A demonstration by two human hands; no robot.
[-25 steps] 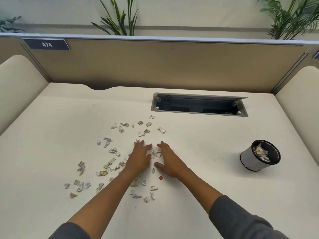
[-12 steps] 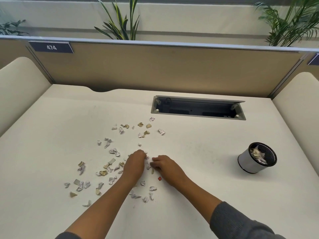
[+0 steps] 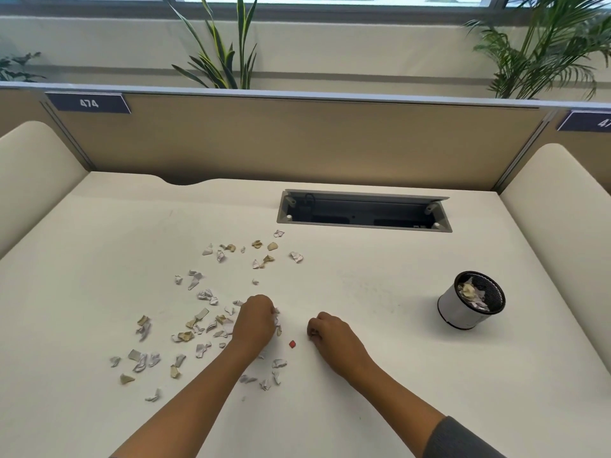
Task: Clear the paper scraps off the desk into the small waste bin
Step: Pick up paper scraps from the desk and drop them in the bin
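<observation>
I see the white desk first, with an open cable tray at 12 o'clock that holds dark sockets and cables. At 3 o'clock stands the small waste bin, tilted, with crumpled paper pieces inside it. The paper scraps lie scattered from 9 to 12 o'clock of my hands, well apart from the bin. My left hand is curled closed over some scraps, with white pieces showing at its fingers. My right hand is also curled closed; I cannot tell what it holds. One red scrap lies between both hands.
</observation>
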